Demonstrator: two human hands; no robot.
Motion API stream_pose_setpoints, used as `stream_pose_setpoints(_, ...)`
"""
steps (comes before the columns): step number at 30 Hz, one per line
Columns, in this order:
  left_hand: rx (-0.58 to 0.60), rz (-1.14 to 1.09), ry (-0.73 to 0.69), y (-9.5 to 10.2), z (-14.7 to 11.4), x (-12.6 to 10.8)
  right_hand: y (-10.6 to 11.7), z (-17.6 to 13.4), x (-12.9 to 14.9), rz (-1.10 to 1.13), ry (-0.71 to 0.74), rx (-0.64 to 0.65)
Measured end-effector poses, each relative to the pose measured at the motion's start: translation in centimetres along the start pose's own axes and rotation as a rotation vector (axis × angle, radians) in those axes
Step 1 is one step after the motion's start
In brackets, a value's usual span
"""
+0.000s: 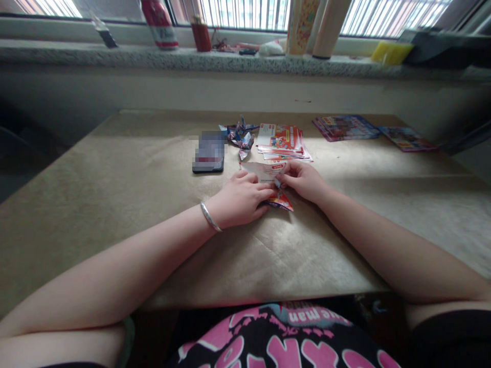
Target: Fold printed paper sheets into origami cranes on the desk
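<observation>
— At eleven o'clock from the printed sheet, what is seen on the windowsill?

— Red-and-white can, upright. Small red holder is stood just right of it.

— Tabletop, leftmost?

— Phone, ten o'clock, laid flat, screen pixelated. Silver bangle, eight o'clock, worn on the left wrist. Crumpled wrappers, eleven o'clock, bunched just beside the phone.

— Left hand?

— Eight o'clock. Laid palm down over the sheet's left and lower part, fingers stretched across it. Whether anything is pinched by the thumb cannot be told.

— Sheet's own position?

— Dial centre, on the tabletop between both hands. White side with a red label is shown on top; a colourful corner is shown below the left fingers. One piece or two, cannot be told.

— Rightward, quick.

— Card pile, between twelve and one, loosely stacked just beyond the sheet. Black shirt with pink print, six o'clock. Right hand, three o'clock: sheet's right edge is pinched between thumb and forefinger.

— Far right?

— Glossy stack, two o'clock, slightly fanned. Another glossy piece is laid just beside it, between two and three.
</observation>
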State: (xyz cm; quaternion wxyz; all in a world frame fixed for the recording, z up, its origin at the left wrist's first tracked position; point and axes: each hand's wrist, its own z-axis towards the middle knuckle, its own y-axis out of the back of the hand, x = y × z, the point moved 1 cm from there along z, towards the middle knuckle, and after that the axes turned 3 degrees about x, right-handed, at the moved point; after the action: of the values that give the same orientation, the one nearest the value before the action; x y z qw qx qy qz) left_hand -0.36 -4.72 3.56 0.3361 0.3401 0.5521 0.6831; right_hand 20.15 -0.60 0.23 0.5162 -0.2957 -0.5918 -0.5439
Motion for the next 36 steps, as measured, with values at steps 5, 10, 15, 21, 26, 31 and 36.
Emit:
stream_pose_setpoints(5, -0.082, 0.030, -0.029, -0.1, -0.2, 0.1, 0.1, -0.1, 0.1, 0.027, -0.008, 0.000)
stream_pose_setpoints(10, -0.109, 0.098, 0.015, 0.0, -0.2, 0.2, 0.2, -0.2, 0.1, 0.056, -0.004, -0.030)
stream_pose_setpoints(15, -0.142, 0.071, 0.056, -0.8, 0.0, 1.2, 0.5, -0.4, 0.4, -0.077, 0.067, -0.069)
stream_pose_setpoints(21, -0.280, 0.054, 0.088, -1.4, -0.4, 2.2, 0.4, -0.8, 1.1, -0.246, 0.178, -0.048)
stream_pose_setpoints(26, -0.282, 0.101, 0.136, -1.1, -0.7, 2.4, 0.3, -1.0, 1.1, -0.294, 0.223, -0.025)
stream_pose_setpoints(31, -0.244, 0.190, 0.101, -0.6, -0.6, 2.3, 0.3, -1.1, 1.4, -0.312, 0.292, 0.010)
stream_pose_setpoints(36, -0.306, 0.176, 0.040, -0.8, -0.5, 2.1, 0.2, -1.2, 1.7, -0.297, 0.323, 0.011)
